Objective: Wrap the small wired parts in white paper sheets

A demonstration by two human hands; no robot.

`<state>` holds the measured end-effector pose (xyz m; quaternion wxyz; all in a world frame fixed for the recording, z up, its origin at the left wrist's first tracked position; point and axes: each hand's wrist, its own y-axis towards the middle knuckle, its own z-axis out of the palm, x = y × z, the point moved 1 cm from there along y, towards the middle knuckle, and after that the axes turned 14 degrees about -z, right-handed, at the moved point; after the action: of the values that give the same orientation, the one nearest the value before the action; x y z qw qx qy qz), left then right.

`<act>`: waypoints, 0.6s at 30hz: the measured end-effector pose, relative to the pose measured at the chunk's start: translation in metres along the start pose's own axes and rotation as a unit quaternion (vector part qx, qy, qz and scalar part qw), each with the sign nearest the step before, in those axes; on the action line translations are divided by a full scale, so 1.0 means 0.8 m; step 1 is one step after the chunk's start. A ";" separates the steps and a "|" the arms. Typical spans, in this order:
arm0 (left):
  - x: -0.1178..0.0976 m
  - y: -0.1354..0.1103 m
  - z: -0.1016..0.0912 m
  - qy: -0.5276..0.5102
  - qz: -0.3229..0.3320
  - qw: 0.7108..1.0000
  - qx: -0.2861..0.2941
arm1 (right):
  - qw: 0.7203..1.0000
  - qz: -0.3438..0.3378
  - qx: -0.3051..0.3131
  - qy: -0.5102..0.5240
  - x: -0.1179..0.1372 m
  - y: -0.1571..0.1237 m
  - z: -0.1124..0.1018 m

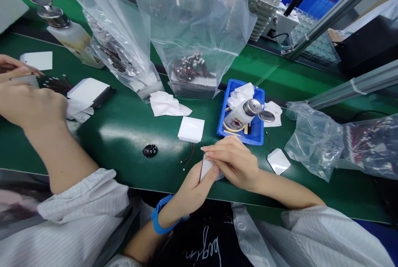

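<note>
My left hand (194, 190), with a blue strap on its wrist, and my right hand (234, 159) meet at the front edge of the green table (124, 134). Both are closed on one small white square piece (205, 167): my left thumb presses its lower edge and my right fingers lie over its top. Thin wires with small plugs (188, 159) lie just left of it. A second white square (191, 129) lies beyond my hands, and a third (278, 160) lies to the right.
A blue tray (224, 128) holds a pump bottle (241, 113) and wipes. Clear bags of wired parts stand behind (192, 30) and lie at the right (314, 142). A small black lump (149, 151) lies on the table. A co-worker's hand (31, 105) works at the left.
</note>
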<state>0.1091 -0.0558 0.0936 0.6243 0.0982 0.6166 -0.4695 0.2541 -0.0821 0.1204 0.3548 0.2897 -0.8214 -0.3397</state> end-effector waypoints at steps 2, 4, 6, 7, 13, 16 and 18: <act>0.001 0.000 -0.001 0.002 -0.001 1.000 -0.009 | 1.000 -0.005 -0.003 -0.004 -0.001 -0.002 0.001; 0.004 0.001 -0.002 0.007 -0.001 1.000 -0.015 | 1.000 -0.007 -0.003 -0.005 -0.002 -0.003 0.002; 0.007 0.001 -0.003 0.014 -0.003 1.000 -0.013 | 1.000 -0.004 0.000 -0.003 -0.002 -0.002 0.002; 0.007 0.002 -0.003 0.019 -0.002 1.000 -0.011 | 1.000 -0.001 0.000 0.003 -0.001 -0.001 0.001; 0.003 0.000 -0.005 0.049 0.005 0.999 0.000 | 0.996 0.055 0.005 0.064 0.000 0.017 -0.007; 0.000 0.000 -0.005 0.057 0.009 0.998 0.001 | 0.996 0.051 0.014 0.070 0.000 0.020 -0.011; -0.003 0.000 -0.005 0.061 0.017 0.998 0.000 | 0.997 0.043 0.025 0.067 0.001 0.020 -0.013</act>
<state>0.1070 -0.0522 0.0948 0.5936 0.1371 0.6515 -0.4520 0.2577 -0.0770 0.1381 0.4158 0.2847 -0.8159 -0.2835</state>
